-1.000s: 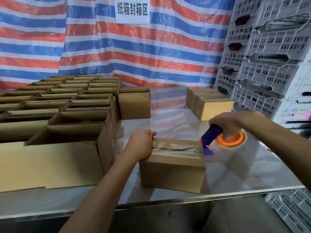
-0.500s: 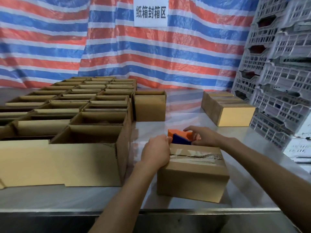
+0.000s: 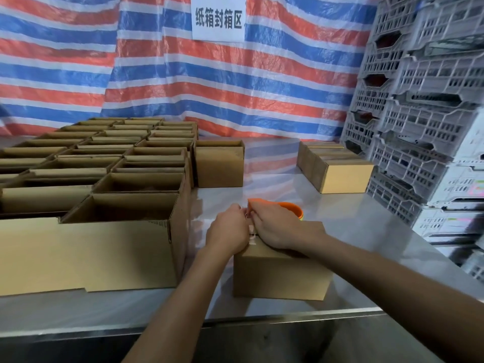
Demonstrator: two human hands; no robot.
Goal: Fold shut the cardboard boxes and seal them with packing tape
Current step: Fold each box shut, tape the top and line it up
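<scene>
Nearest, the closed cardboard box [image 3: 280, 273] sits by the front edge of the bench [image 3: 366, 247]. The left grip [image 3: 227, 231] curls over its far left corner, holding it. The right grip [image 3: 277, 226], which a second ago held the tape dispenser [image 3: 293, 206] off the box's right end, now lies across the lid; whether its bent fingers pinch tape cannot be told. The dispenser sits just behind the box, so the strip looks laid and is probably being pressed down. Beyond, open boxes [image 3: 104, 179] wait on the left and sealed boxes [image 3: 340, 174] on the right.
</scene>
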